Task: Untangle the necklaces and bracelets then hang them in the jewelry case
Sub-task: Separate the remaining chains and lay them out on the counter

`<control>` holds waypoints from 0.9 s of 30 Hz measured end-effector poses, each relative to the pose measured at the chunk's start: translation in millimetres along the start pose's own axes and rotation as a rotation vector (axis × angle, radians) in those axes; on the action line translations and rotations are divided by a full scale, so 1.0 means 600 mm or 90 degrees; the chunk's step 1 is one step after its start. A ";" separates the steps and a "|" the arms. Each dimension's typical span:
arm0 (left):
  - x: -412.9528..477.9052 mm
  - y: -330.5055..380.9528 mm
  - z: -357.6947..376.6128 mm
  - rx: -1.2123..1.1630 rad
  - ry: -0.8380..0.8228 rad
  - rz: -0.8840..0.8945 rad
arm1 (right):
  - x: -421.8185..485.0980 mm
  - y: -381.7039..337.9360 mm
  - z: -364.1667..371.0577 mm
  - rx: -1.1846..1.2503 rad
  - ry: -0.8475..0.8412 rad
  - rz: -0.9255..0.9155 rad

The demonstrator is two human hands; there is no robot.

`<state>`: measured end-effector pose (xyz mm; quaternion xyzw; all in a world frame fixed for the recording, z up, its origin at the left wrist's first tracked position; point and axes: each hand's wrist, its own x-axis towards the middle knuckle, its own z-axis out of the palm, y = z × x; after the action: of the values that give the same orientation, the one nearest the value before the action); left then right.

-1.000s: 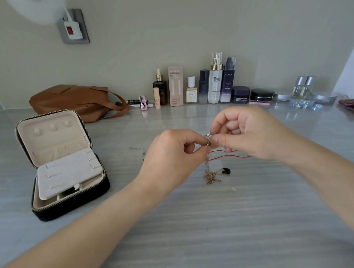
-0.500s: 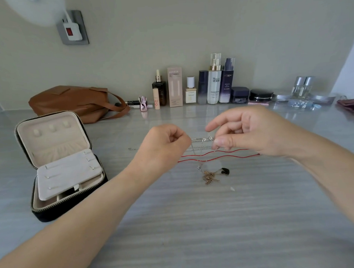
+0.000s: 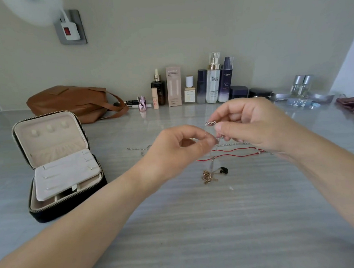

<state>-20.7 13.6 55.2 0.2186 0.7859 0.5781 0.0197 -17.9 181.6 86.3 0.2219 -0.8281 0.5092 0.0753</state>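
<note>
Above the middle of the table, my left hand (image 3: 178, 151) and my right hand (image 3: 250, 125) meet fingertip to fingertip, both pinching a thin chain of the tangled jewelry. From that pinch a gold chain (image 3: 208, 175) hangs down to a small heap on the table, next to a black pendant (image 3: 223, 169). A red cord bracelet (image 3: 231, 153) lies under my right hand, and a silver chain (image 3: 138, 149) stretches left on the table. The black jewelry case (image 3: 58, 164) stands open at the left, its cream lid raised and its hook panel bare.
A brown leather bag (image 3: 74, 102) lies behind the case. A row of cosmetic bottles and jars (image 3: 212, 82) lines the back wall, with glass jars (image 3: 301, 85) further right. A dark pink cloth (image 3: 349, 105) sits at the right edge.
My hands had pulled apart along the chain half a second ago; now they have come back together, and my right hand has risen slightly with the chain.
</note>
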 end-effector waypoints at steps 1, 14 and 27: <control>0.001 0.000 -0.002 -0.021 0.015 -0.003 | 0.000 0.000 0.001 -0.005 0.000 -0.002; 0.010 -0.003 -0.019 -0.196 0.003 -0.080 | 0.001 -0.004 -0.005 0.080 0.055 0.031; 0.006 -0.011 -0.012 -0.154 -0.055 -0.086 | 0.003 0.005 -0.024 -0.074 0.028 -0.019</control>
<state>-28.1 7.0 52.5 0.1861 0.7218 0.6560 0.1185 -22.3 194.9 91.6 0.2183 -0.8510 0.4638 0.1139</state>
